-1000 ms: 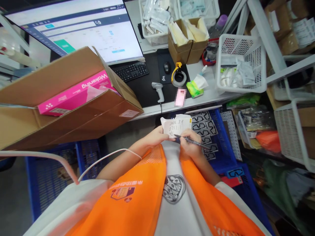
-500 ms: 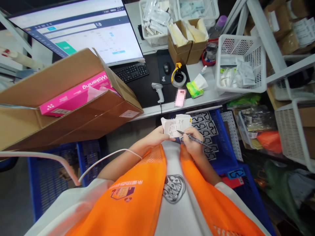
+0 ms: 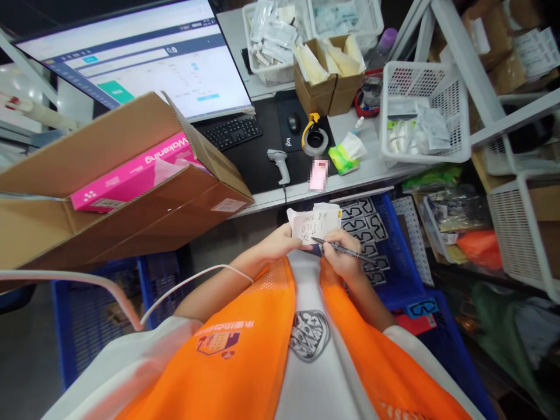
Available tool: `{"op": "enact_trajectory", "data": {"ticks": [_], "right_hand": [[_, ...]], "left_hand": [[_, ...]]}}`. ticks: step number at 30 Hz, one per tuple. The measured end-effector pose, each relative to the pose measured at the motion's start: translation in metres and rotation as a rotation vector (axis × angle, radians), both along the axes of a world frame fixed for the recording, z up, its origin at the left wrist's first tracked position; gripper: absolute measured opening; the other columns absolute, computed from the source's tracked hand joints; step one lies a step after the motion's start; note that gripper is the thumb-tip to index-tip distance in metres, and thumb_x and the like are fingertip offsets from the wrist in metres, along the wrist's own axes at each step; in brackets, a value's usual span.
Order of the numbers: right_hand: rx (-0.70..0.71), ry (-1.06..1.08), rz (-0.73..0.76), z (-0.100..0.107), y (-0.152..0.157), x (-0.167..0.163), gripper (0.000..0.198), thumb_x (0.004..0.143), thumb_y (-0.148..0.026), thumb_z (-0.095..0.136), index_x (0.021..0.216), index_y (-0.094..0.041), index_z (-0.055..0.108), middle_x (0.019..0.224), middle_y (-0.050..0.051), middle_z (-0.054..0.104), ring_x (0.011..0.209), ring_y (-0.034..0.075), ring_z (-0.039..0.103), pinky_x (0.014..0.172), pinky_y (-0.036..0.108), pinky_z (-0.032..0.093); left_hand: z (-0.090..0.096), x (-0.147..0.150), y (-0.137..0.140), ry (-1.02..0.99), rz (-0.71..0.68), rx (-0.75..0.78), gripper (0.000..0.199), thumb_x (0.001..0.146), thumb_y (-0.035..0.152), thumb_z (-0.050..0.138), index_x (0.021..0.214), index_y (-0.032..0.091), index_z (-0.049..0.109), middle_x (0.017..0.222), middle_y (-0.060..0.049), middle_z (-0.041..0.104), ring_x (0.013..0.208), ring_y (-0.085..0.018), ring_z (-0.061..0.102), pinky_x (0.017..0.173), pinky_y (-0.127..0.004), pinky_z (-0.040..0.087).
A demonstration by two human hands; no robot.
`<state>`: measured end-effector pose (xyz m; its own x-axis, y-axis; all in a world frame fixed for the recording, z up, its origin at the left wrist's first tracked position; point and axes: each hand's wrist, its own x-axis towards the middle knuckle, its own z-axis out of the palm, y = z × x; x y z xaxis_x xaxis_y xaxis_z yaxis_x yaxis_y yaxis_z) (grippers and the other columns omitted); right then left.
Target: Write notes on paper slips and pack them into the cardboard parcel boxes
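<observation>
My left hand grips a small white notepad by its left side, the thumb lying along the lower edge. Several lines of dark handwriting cover the paper, numbers on top and a character at the bottom. In my right hand is a dark pen, pinched between thumb and fingers. Its tip meets the paper near the lowest line. Both hands are in front of my chest, below the desk's front edge. The other fingers of my left hand are hidden behind the pad.
An open cardboard box holding a pink box stands at left, before a monitor. A barcode scanner, tape dispenser and tissue pack lie on the desk. A blue crate is below right.
The pen tip has shifted slightly left and down, and more strokes show on the lowest handwritten line. Both hands keep their grips. The camera view has shifted slightly.
</observation>
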<state>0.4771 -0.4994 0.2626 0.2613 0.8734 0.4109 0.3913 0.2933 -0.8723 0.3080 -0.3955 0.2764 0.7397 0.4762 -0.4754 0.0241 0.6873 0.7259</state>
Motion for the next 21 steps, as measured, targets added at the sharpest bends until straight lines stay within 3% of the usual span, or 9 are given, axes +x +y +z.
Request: {"op": "enact_trajectory", "data": {"ticks": [7, 13, 21], "right_hand": [[0.004, -0.011, -0.001, 0.001, 0.000, -0.001, 0.011, 0.083, -0.012, 0.061, 0.082, -0.022, 0.058, 0.074, 0.000, 0.063, 0.069, 0.015, 0.061, 0.066, 0.029, 0.049], [-0.025, 0.034, -0.121, -0.008, -0.003, 0.001, 0.009, 0.087, -0.016, 0.059, 0.082, -0.022, 0.055, 0.077, 0.001, 0.061, 0.072, 0.016, 0.060, 0.067, 0.031, 0.050], [0.007, 0.006, -0.048, -0.002, -0.003, 0.001, 0.011, 0.084, -0.012, 0.061, 0.081, -0.022, 0.057, 0.074, 0.000, 0.062, 0.069, 0.015, 0.060, 0.067, 0.030, 0.048]], "left_hand": [[0.000, 0.001, 0.000, 0.026, 0.008, -0.011, 0.058, 0.055, 0.006, 0.086, 0.112, 0.010, 0.074, 0.121, -0.014, 0.073, 0.111, -0.028, 0.070, 0.094, -0.034, 0.057], [0.000, 0.002, -0.001, -0.013, 0.024, -0.003, 0.061, 0.058, 0.005, 0.083, 0.117, 0.013, 0.074, 0.126, -0.013, 0.072, 0.121, -0.030, 0.066, 0.100, -0.037, 0.055], [-0.002, 0.005, 0.000, 0.029, 0.024, -0.012, 0.065, 0.055, 0.006, 0.085, 0.118, 0.011, 0.072, 0.125, -0.015, 0.072, 0.120, -0.034, 0.065, 0.098, -0.040, 0.055]]}}
